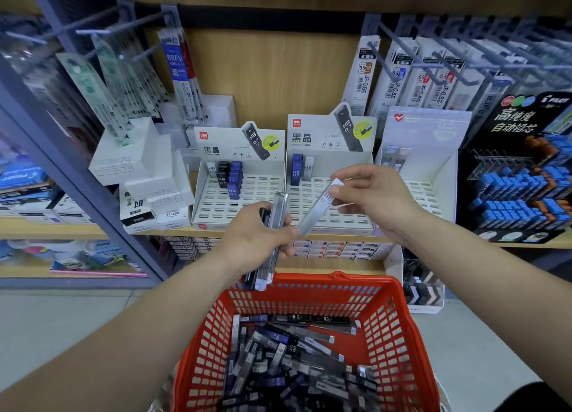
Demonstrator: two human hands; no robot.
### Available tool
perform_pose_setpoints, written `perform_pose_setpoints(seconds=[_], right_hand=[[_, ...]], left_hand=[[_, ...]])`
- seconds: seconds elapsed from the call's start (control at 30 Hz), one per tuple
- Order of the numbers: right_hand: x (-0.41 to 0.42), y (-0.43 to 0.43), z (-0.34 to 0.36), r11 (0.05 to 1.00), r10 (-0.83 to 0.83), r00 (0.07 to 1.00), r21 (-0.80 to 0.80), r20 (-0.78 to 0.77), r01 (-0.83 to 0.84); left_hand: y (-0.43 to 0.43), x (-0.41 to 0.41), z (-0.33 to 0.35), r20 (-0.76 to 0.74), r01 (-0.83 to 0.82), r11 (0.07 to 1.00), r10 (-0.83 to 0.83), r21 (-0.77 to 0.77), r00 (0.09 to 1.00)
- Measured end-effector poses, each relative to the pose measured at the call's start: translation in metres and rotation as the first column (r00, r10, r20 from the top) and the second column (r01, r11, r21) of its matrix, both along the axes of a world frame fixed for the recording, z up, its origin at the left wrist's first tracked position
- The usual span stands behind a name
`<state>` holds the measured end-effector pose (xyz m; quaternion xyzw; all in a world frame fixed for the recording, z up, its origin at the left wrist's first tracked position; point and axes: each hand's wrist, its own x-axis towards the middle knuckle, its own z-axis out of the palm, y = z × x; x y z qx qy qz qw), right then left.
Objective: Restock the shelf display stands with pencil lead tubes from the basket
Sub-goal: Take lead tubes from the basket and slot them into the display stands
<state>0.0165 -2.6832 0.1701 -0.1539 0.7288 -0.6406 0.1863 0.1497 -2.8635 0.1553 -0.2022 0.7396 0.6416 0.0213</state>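
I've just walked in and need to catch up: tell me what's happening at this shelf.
A person is restocking pencil lead tubes. The left grip holds a bundle of tubes above the red basket, which is piled with loose tubes. The right grip pinches a single grey tube over the middle display stand. That stand holds two tubes at the back, the left display stand a small cluster; most slots are bare.
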Motion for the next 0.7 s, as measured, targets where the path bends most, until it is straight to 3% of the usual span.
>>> perform_pose_setpoints(seconds=[0.13, 0.27, 0.57, 0.7], right_hand=[[-0.027, -0.005, -0.005, 0.986, -0.111, 0.968, 0.096, -0.224, 0.135], [-0.055, -0.023, -0.015, 0.945, -0.065, 0.884, 0.255, -0.462, 0.202], [-0.073, -0.047, -0.043, 0.887, 0.01, 0.802, 0.376, -0.598, 0.269], [-0.077, -0.049, -0.041, 0.895, 0.08, 0.797, 0.395, -0.599, 0.207]], left_hand=[[-0.01, -0.002, 0.0, -0.016, -0.047, 0.998, 0.048, 0.047, 0.999], [-0.019, -0.002, 0.001, -0.034, -0.07, 0.995, 0.073, 0.067, 0.997], [-0.028, -0.001, 0.003, -0.059, -0.073, 0.995, 0.077, 0.075, 0.995], [-0.031, -0.001, 0.003, -0.072, -0.076, 0.994, 0.082, 0.082, 0.994]])
